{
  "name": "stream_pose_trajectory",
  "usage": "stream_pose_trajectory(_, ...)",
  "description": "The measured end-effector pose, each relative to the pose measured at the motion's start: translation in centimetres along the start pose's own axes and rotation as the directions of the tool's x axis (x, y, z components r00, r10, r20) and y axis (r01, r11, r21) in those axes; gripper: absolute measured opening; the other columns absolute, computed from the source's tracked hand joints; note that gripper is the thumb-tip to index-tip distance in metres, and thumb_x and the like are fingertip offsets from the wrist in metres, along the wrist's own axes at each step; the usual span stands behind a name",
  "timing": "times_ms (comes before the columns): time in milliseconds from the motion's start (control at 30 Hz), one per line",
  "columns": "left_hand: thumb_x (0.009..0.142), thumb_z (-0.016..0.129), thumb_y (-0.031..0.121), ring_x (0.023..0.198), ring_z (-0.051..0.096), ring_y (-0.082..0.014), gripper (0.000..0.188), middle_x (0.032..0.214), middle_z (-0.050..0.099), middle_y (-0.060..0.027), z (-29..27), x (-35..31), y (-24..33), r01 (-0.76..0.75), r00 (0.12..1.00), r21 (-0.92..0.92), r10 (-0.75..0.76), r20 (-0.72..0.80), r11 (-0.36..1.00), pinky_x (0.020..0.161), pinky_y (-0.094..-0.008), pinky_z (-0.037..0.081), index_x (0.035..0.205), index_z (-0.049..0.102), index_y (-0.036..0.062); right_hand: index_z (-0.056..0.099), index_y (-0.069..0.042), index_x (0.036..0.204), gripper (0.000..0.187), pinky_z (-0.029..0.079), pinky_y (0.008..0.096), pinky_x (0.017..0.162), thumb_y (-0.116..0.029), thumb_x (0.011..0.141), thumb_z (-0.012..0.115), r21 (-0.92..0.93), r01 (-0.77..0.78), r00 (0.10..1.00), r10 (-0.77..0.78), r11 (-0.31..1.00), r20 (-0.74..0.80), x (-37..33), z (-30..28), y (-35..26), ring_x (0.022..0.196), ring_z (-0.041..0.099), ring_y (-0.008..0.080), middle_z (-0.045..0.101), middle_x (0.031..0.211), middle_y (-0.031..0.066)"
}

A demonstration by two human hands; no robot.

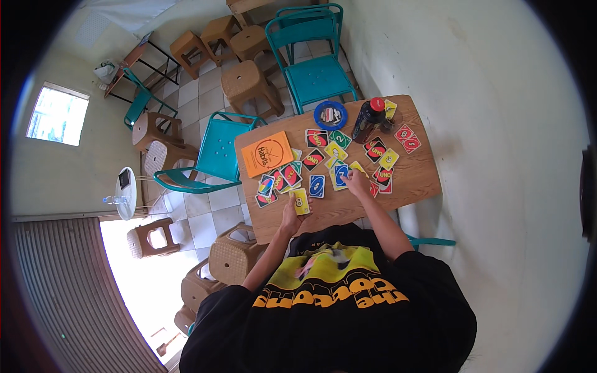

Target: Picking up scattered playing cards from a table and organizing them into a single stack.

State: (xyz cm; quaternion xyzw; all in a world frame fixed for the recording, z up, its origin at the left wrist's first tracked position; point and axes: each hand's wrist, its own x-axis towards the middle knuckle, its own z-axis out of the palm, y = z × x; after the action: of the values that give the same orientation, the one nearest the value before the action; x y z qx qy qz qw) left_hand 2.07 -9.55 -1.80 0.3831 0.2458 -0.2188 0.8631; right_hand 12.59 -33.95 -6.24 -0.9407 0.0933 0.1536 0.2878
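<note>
The person's left hand (290,219), near the table's front edge, has its fingers closed on a flat yellow card (301,202). The right hand (357,184) reaches in with fingers drawn narrowly together at a blue card (340,176); whether they pinch it or merely touch it cannot be told. That blue card overlaps yellow ones at mid-table, and another blue card (316,186) lies flat between the hands.

The cards are thin rectangles with rounded corners and pale borders, scattered over the smooth wood-grain table (407,180). Left of them lies an orange book (267,153), its lower edge meeting the overlapped cards. Farther back stand a dark bottle (367,124) with a red cap, blocking part of the tabletop behind it, and a round blue dish (330,115) holding small pieces.

Beyond are a teal chair (318,78) and a brown stool (250,84) on tiled floor (193,92).
</note>
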Motion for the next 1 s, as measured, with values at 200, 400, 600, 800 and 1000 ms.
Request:
stream_pose_trajectory(200,0.096,0.026,0.054,0.073,0.056,-0.0188,0.064,0.092,0.06,-0.0079,0.6,-1.2,0.3,0.047,0.999,-0.122,-0.05,-0.022,0.991,0.067,-0.0304,0.048,0.123,0.049,0.0005,0.057,-0.006,0.1,0.06,0.05,0.0416,0.07,-0.05,0.064,0.077,-0.146,-0.065,0.996,0.072,0.987,0.048,-0.2,0.6,-0.6,0.087,0.064,0.0302,0.065,0.093,0.0133)
stream_pose_trajectory(400,0.094,0.028,0.058,0.075,0.053,-0.0169,0.068,0.092,0.059,-0.0054,-0.4,-0.8,0.1,0.067,0.997,-0.122,-0.063,0.035,0.99,0.071,-0.0305,0.043,0.123,0.049,-0.0001,0.061,-0.006,0.096,0.051,0.05,0.0432,0.071,-0.043,0.066,0.077,-0.186,-0.054,0.997,0.062,0.981,0.038,0.6,1.0,-0.2,0.087,0.064,0.0314,0.066,0.092,0.0143)
stream_pose_trajectory(600,0.093,0.028,0.059,0.078,0.053,-0.017,0.068,0.094,0.057,-0.0043,-0.5,-0.4,0.1,0.081,0.997,-0.16,-0.078,0.024,0.984,0.075,-0.0323,0.044,0.124,0.046,0.0018,0.068,-0.006,0.09,0.028,0.049,0.0437,0.066,-0.031,0.077,0.07,-0.006,0.025,0.999,-0.025,1.0,-0.022,0.9,0.5,0.4,0.077,0.065,0.0326,0.066,0.08,0.0144)
stream_pose_trajectory(800,0.093,0.029,0.06,0.1,0.056,-0.0266,0.066,0.11,0.055,-0.012,-0.2,-0.6,0.7,0.071,0.997,-0.206,-0.066,0.028,0.976,0.095,-0.0465,0.044,0.127,0.042,0.0046,0.063,0.003,0.083,0.022,0.043,0.0231,0.046,-0.016,0.079,0.072,0.695,-0.027,0.897,-0.29,0.718,0.334,-3.6,-2.7,-5.5,0.05,0.052,0.007,0.061,0.068,0.0035)
stream_pose_trajectory(1000,0.094,0.026,0.057,0.117,0.051,-0.0269,0.065,0.129,0.049,-0.0144,6.1,-0.8,3.3,0.137,0.931,-0.21,-0.053,0.361,0.968,0.102,-0.049,0.039,0.134,0.036,0.0063,0.056,0.003,0.098,0.035,0.046,0.0271,0.047,-0.014,0.074,0.076,0.699,-0.057,0.851,-0.332,0.713,0.408,-8.1,-5.5,-9.2,0.054,0.06,0.013,0.065,0.069,0.0086)
